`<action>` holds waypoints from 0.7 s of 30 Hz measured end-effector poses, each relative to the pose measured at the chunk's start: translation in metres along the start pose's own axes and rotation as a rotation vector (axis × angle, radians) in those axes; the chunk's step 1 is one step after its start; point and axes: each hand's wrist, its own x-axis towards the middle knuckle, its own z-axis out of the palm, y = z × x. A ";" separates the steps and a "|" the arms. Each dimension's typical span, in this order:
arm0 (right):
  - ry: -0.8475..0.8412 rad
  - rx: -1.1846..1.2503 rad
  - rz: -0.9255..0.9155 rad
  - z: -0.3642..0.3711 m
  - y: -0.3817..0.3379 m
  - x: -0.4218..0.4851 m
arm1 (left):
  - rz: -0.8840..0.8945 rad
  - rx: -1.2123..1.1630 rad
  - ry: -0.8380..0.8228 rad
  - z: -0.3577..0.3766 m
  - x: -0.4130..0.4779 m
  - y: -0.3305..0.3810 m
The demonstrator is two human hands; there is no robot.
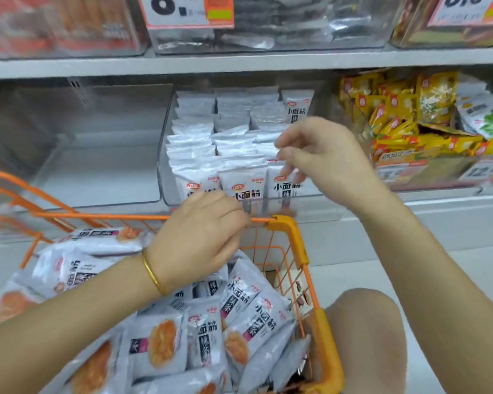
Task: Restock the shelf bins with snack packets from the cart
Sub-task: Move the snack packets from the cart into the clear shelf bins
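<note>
Hovering above the nearly full shelf bin (pixel 164 166), a stocker's right hand (pixel 319 155), fingers loosely curled and apparently empty, should slot snack packets (pixel 199 331) upright from the cart (pixel 299 243), whose rim the left hand (pixel 199 226) curls over.

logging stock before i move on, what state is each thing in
middle bin: nearly full, white packets upright in rows
left bin: no packets seen inside
right bin: yellow packets, jumbled
cart: piled with loose packets
left hand: fingers curled at cart rim, grip unclear
right hand: over middle bin, fingers loosely curled, holding nothing
</note>
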 end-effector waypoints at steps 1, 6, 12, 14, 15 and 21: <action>-0.162 -0.046 0.007 0.009 -0.005 -0.017 | 0.002 0.004 -0.053 0.003 -0.008 0.000; -0.834 -0.723 0.049 0.086 0.020 -0.051 | -0.081 0.024 -0.258 0.017 -0.030 -0.006; -1.021 -0.922 0.336 0.136 0.059 -0.057 | -0.186 -0.033 -0.275 0.025 -0.035 -0.011; -0.975 -0.904 0.392 0.137 0.064 -0.055 | -0.196 -0.072 -0.255 0.026 -0.035 -0.011; -0.942 -0.894 0.401 0.137 0.068 -0.053 | -0.201 -0.087 -0.245 0.026 -0.035 -0.011; -0.868 -0.738 0.444 0.124 0.063 -0.051 | -0.247 -0.179 -0.242 0.026 -0.032 -0.011</action>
